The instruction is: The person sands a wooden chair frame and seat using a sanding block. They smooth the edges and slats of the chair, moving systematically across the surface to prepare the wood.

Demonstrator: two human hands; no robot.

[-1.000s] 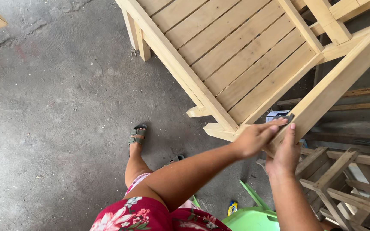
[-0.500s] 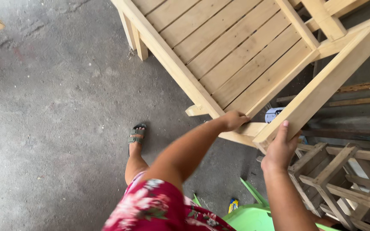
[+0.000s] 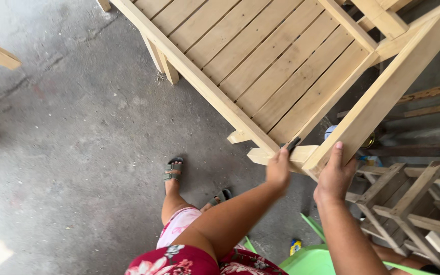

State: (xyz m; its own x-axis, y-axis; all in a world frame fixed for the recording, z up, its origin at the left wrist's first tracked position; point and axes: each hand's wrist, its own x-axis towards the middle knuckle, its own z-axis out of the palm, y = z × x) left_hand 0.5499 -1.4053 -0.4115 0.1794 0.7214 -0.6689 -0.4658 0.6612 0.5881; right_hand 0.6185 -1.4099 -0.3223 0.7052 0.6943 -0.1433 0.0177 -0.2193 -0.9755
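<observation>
We see pale slatted chair [image 3: 271,66] tipped over grey floor [image 3: 67,142]. Our left hand [image 3: 279,168], curled shut, presses dark sanding pad [image 3: 293,144] on chair's near corner. Our right hand [image 3: 334,175], fingers spread flat, braces chair's leg. Wood looks bare; finish not yet on. Green stool [image 3: 311,260] below chair.
</observation>
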